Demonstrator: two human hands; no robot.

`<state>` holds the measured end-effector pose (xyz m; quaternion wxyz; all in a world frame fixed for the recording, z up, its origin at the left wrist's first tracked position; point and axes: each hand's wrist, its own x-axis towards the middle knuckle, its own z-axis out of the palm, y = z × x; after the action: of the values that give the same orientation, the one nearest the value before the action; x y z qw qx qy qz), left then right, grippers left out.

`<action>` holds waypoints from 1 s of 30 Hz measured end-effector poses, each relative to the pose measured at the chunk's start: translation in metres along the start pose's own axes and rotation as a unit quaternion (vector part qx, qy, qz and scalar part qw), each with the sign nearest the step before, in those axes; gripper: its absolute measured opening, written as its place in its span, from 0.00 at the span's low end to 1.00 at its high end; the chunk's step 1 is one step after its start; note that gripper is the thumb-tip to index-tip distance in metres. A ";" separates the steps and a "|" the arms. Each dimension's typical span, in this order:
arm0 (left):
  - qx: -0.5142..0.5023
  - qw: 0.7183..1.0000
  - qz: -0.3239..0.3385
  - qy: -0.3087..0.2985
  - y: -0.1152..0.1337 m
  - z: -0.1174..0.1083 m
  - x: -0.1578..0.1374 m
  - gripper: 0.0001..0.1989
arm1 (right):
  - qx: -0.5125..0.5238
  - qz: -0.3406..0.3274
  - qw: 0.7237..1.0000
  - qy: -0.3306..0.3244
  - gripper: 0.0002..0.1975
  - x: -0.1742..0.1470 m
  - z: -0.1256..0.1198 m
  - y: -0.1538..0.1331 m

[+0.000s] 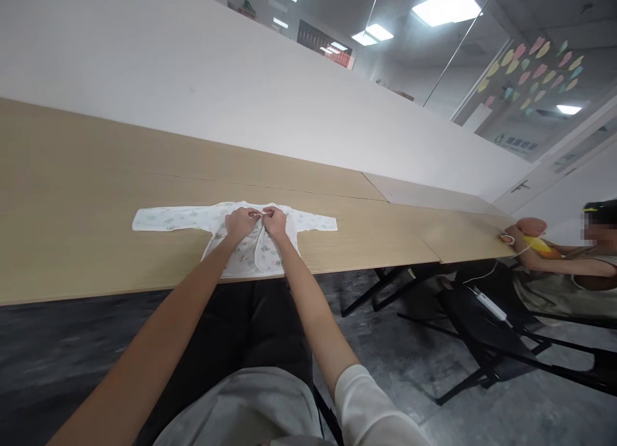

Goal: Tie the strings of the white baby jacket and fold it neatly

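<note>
A small white baby shirt (241, 253) with a scattered print lies flat on the table, its sleeves stretched out to both sides. Its front edges meet near the middle, below the neckline. My left hand (242, 222) pinches the cloth just left of the front opening, close to the neck. Right beside it, my right hand (274, 221) pinches the other front edge. The fingertips of both hands are almost touching. Whatever small fastening lies between them is too small to make out.
The wooden table (87, 176) runs along a white wall (168, 92) with glass above. Its front edge is close to my lap. To the right are black folding chairs (486, 324) and a seated person (563, 285) with an arm on the table near an orange-and-yellow object.
</note>
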<state>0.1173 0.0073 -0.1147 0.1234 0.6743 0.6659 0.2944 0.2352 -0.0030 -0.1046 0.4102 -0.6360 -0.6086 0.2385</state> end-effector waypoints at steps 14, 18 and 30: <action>-0.081 0.996 0.010 0.020 -0.005 -0.002 -0.007 0.15 | 0.002 -0.043 0.999 -0.004 0.19 -0.001 0.002 0.003; -0.076 0.997 0.005 0.017 -0.003 -0.005 -0.008 0.15 | -0.002 -0.053 0.999 -0.006 0.18 -0.002 0.002 0.002; -0.129 0.991 -0.013 0.019 -0.004 -0.006 -0.008 0.17 | 0.011 -0.058 0.998 -0.019 0.14 0.000 0.002 0.004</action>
<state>0.1114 -0.0020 -0.1142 0.2004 0.6380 0.6335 0.3893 0.2355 -0.0020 -0.1090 0.4191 -0.5905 -0.6491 0.2332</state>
